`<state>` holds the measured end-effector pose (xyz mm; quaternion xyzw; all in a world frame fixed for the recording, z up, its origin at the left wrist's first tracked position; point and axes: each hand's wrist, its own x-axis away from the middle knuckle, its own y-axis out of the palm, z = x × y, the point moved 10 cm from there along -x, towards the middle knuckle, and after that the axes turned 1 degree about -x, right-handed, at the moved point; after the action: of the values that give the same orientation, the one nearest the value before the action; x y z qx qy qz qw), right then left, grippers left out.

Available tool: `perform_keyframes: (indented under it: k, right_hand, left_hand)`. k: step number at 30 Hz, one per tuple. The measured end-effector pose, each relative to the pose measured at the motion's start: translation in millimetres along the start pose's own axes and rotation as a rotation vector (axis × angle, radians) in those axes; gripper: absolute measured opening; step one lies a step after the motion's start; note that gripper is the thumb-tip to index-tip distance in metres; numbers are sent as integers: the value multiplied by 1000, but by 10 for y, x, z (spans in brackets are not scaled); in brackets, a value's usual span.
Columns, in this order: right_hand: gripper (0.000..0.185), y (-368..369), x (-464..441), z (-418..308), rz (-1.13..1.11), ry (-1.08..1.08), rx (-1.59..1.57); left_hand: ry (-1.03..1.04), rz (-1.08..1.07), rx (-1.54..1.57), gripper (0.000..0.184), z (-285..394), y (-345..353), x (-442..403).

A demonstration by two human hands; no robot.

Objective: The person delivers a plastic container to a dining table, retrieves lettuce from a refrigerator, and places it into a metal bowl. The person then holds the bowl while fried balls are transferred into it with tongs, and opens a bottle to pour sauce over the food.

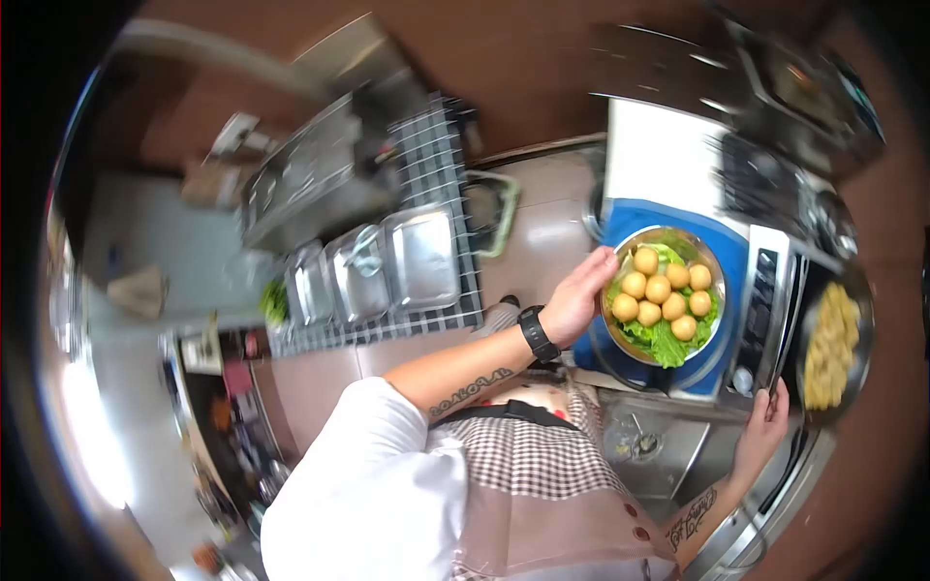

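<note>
A round metal bowl [718,266] holds green lettuce [668,344] and several round, golden-yellow balls [658,289]. My left hand [578,298] grips the bowl's near-left side, its fingers along the rim. Over the blue cloth [635,215] on the counter, the bowl is held or resting; I cannot tell which. Farther right, my right hand [768,426] has its fingers closed near the front of the stove [756,320]. Something thin and dark sticks up from those fingers, too blurred to name. Beside this hand is a pan [860,382] of pale yellow pieces [830,349].
A sink [659,450] lies between my body and the counter. Across the floor, several metal trays [423,257] sit on a checked tablecloth [421,140]. Behind the cloth is a white board or counter surface [659,150]. The pan's black handle [790,474] points towards me.
</note>
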<state>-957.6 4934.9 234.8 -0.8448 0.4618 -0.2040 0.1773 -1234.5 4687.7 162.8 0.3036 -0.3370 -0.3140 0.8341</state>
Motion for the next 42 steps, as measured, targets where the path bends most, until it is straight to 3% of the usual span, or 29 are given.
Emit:
perform_keyframes:
  k: [3,4,5,8,9,12,15,21,23,25,26,29,31,33,35,37,39,42]
  right_hand:
    - [43,987,44,-132,-257,-18,-89]
    - [46,1331,112,-216,-334,-64,-72]
    - [46,1772,310,-449,-467,89,-5]
    - [42,3041,849,-763,-759,-104,309]
    - [43,3487,1066,-872,-836,-308,362]
    - [38,4630,1775,-872,-916,-589,695]
    - [49,5578,2212,-544,-913,-670,719]
    - [70,6395,2619,-468,-901,-755,1009]
    - [78,6400,2671,-494,-910,-706,1020]
    - [73,6260,2636,-462,-952,-566,824]
    - [70,6141,2645,-481,-930,-628,793]
    - [67,5239,2397,-923,-791,-482,680]
    - [67,4337,1817,-993,-381,-544,583]
    - [60,3230,1301,-1106,-10,-543,708]
    - [51,2322,933,-801,309,-410,944]
    - [50,1972,515,105,170,-125,959]
    - [51,1789,331,443,68,92,851]
    - [50,1576,417,-46,47,-6,721]
  left_hand:
    - [106,278,99,39,348,-741,661]
    - [193,276,55,52,550,-907,921]
    - [261,350,113,46,662,-1198,1189]
    - [459,424,99,38,1085,-1806,2013]
    - [510,490,105,36,1171,-2053,2277]
    - [613,608,152,32,1378,-2594,2932]
    - [641,691,203,30,1478,-3042,3413]
    - [623,749,195,33,1580,-3598,3952]
    - [635,735,196,35,1513,-3707,3973]
    - [641,608,138,37,1568,-3650,3914]
    - [629,555,121,37,1645,-3578,3878]
    - [557,494,118,40,1630,-3540,3780]
    - [490,522,162,40,1546,-3586,3654]
    - [464,529,130,40,1442,-3581,3497]
    - [429,477,107,40,1448,-3437,3273]
    - [368,398,126,40,1441,-3251,3028]
    - [334,376,121,39,1412,-3187,2782]
    - [350,321,48,40,1465,-2890,2434]
